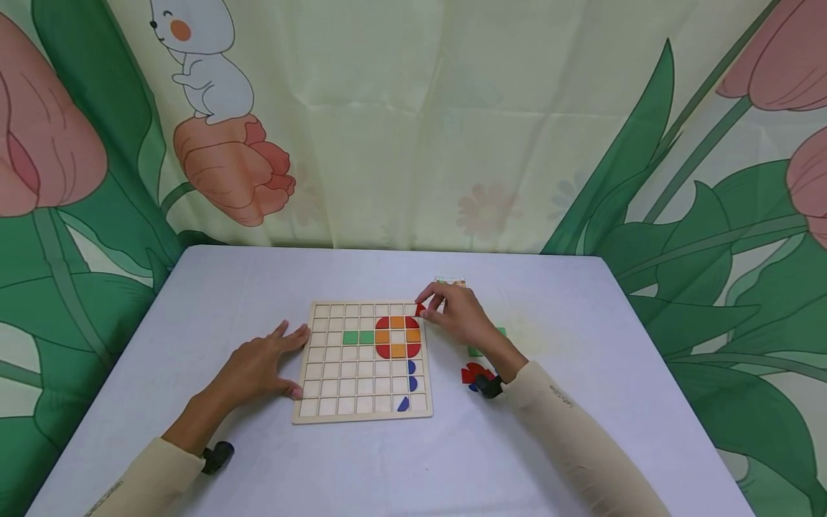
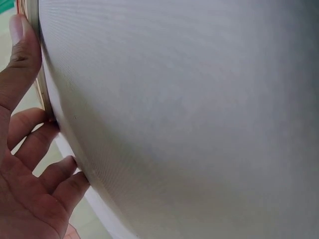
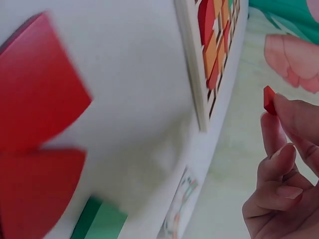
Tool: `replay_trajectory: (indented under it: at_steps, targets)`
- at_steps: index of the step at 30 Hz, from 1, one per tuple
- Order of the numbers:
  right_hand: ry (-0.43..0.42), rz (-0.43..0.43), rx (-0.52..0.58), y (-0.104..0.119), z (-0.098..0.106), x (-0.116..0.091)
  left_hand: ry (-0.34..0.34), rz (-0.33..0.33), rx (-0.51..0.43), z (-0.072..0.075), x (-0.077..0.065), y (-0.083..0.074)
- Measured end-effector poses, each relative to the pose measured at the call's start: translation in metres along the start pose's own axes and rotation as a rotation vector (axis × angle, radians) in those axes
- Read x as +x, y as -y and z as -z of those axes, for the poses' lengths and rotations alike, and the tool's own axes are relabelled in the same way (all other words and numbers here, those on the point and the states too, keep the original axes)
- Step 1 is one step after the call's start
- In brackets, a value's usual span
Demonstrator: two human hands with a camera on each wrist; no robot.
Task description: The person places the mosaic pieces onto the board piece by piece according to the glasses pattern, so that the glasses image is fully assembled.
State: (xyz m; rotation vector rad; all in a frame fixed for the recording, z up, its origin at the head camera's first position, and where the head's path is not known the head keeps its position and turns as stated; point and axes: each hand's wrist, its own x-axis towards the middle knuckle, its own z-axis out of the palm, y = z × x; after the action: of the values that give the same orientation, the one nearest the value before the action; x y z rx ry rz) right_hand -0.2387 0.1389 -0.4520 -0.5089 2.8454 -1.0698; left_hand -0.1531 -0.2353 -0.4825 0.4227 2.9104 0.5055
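Note:
A wooden grid board (image 1: 325, 371) lies on the white-covered table. Near its top right corner, my right hand (image 1: 459, 314) pinches a small red piece (image 3: 269, 101) between thumb and fingertip. Spread fingers of my left hand (image 1: 255, 368) touch the board's left edge, thumb toward the lower corner. Red rounded-corner pieces (image 1: 382, 351) and orange squares (image 1: 397, 322) form a ring in the grid's right part. Two green squares (image 1: 358, 337) lie left of that ring. Below it sit a blue half-round piece (image 1: 412, 367), another beneath, and a tilted blue piece (image 1: 403, 404) near the bottom.
Loose red pieces (image 1: 477, 371) lie right of the board, with a bit of blue beside them. Green pieces (image 1: 474, 352) show partly behind the right forearm. A small printed card (image 1: 450, 280) lies beyond the right hand. A patterned curtain (image 1: 388, 143) hangs behind the table.

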Motion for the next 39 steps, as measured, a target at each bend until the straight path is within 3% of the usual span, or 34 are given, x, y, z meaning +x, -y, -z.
replay_trajectory:
  at_steps: [19, 24, 39]
  targets:
    - [0.132, 0.031, 0.077, 0.044, -0.041, 0.020, 0.000, 0.001, 0.011, -0.001, 0.002, -0.002]
    - [0.149, 0.073, 0.050, 0.050, -0.050, 0.026, 0.010, 0.012, 0.008, -0.001, 0.001, -0.002]
    - [0.204, 0.076, -0.057, 0.066, -0.071, 0.041, 0.018, 0.026, 0.015, -0.001, 0.003, -0.003]
